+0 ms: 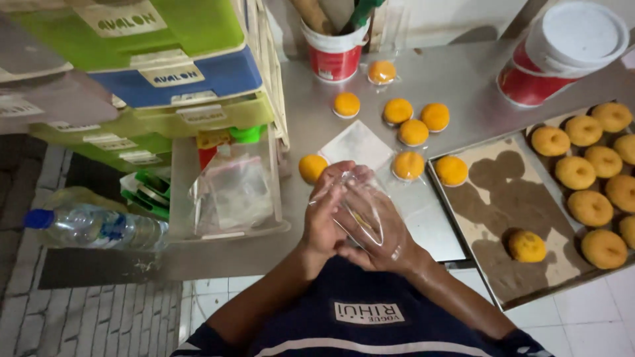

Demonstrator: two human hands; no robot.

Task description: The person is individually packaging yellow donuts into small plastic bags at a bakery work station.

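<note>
Together, the left hand [325, 210] and right hand [374, 225] met above the tabletop [311, 125], fingers curled, both grasping a clear plastic bag [360, 210] between them.

Small bakery workspace; steel table [463, 79], baking tray [489, 225] of buns [575, 172].

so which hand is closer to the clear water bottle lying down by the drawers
Left. The left hand is on the side toward the water bottle, though well apart from it; the right hand sits just beyond, both holding a clear plastic bag.
</note>
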